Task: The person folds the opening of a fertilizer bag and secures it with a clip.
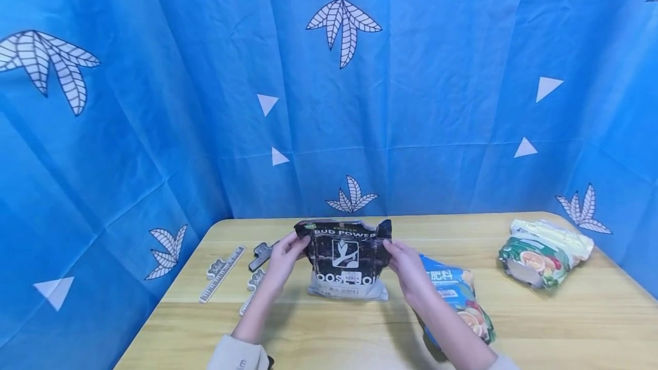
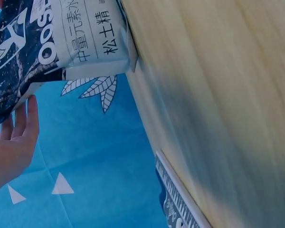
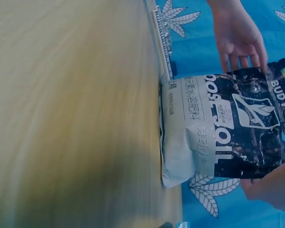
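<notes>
At the far left of the bench lies a white ruler; next come a second ruler, partly covered by an arm, and a black clip just beside the left hand. That hand pinches the upper left edge of a black-and-white bag, thumb in front, fingers behind. The bag stands upright near the middle of the bench, its base seeming to rest on the wood and its long axis running from base to top. It lies directly between the hands, neither being clearly nearer. The right hand grips the upper right edge, thumb in front. Farther right, a blue bag is partly hidden by the right forearm, and a green bag lies well apart. Only the head view takes in the blue and green bags; the left wrist view shows the left fingers reaching behind the held bag, and the right wrist view shows it taller than wide, pale part lowest
</notes>
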The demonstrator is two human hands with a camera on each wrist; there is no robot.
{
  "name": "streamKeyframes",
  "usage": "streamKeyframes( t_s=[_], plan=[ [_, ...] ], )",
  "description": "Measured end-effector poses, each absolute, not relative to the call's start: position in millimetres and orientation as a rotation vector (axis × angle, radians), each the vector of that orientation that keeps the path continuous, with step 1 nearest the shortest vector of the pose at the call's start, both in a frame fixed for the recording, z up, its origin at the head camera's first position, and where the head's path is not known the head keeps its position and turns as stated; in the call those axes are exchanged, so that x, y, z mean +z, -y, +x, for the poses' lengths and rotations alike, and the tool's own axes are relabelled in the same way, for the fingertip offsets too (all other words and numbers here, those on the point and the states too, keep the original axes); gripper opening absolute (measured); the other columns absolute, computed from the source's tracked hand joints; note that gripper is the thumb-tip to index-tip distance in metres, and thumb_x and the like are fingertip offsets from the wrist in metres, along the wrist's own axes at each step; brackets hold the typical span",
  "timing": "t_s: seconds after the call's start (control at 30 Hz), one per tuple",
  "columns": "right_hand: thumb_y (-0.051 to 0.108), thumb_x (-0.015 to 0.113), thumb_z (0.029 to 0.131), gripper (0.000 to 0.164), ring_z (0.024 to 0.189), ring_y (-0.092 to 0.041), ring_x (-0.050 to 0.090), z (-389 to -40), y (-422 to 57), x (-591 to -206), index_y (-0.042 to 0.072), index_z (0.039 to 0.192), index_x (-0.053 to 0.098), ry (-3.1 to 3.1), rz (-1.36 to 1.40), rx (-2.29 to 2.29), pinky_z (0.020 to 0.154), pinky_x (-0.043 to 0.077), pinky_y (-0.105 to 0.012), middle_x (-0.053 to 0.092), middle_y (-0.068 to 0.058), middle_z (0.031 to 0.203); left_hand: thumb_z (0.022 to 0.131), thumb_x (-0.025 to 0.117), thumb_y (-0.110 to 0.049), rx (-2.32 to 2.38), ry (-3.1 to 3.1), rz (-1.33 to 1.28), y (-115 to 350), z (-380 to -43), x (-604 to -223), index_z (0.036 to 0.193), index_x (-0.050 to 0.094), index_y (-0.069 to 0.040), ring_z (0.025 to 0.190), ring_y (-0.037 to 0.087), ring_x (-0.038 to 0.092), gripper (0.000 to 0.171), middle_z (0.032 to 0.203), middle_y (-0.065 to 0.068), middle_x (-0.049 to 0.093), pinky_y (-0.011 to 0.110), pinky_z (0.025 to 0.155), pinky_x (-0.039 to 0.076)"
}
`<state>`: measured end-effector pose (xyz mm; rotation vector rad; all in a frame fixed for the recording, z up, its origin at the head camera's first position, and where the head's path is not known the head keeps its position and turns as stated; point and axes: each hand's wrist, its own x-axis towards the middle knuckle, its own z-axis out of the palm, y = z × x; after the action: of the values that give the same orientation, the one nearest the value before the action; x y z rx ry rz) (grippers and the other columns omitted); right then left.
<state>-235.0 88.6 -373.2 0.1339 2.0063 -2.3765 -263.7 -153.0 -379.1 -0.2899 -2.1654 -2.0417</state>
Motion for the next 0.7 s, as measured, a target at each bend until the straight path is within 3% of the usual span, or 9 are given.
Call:
streamKeyframes(
  t_s=[0.13,0.23,0.37,0.7],
  plan=[
    [0.026,0.050,0.094,0.049,0.123,-0.038,0.037,-232.2,-91.7,-372.8,-0.010,0.126,0.043,-2.044,0.113,-2.304,0.105,0.019,-0.048,0.045,-0.023,0.130,0.094,0.054,-0.022,-2.025,2.183,-0.320,153.4,-263.5,-377.0,0.111,0.058,0.009,0.091,0.022,0.062,0.036,0.101,0.017,0.064,0.038,0.089,0.044],
    [0.029,0.054,0.092,0.053,0.124,-0.040,0.034,-230.8,-92.4,-372.1,-0.009,0.128,0.043,-2.055,0.103,-2.261,0.105,0.010,-0.055,0.041,-0.023,0.134,0.094,0.053,-0.021,-2.040,2.168,-0.330,153.0,-264.3,-376.2,0.107,0.058,0.010,0.090,0.020,0.061,0.035,0.098,0.016,0.064,0.038,0.089,0.044],
    [0.030,0.057,0.091,0.049,0.121,-0.040,0.038,-230.7,-90.8,-371.9,-0.006,0.124,0.050,-2.059,0.094,-2.258,0.101,0.003,-0.062,0.055,-0.018,0.121,0.092,0.056,-0.022,-2.024,2.189,-0.322,151.7,-266.1,-377.6,0.102,0.060,0.009,0.088,0.018,0.060,0.033,0.091,0.013,0.066,0.038,0.090,0.042],
    [0.041,0.063,0.084,0.057,0.121,-0.036,0.041,-237.3,-86.1,-374.4,-0.004,0.118,0.057,-2.019,0.177,-2.301,0.103,0.007,-0.058,0.062,-0.014,0.112,0.088,0.062,-0.031,-1.993,2.199,-0.174,138.7,-269.5,-375.7,0.082,0.065,0.004,0.081,0.017,0.059,0.036,0.084,0.011,0.067,0.034,0.083,0.043]
  ],
)
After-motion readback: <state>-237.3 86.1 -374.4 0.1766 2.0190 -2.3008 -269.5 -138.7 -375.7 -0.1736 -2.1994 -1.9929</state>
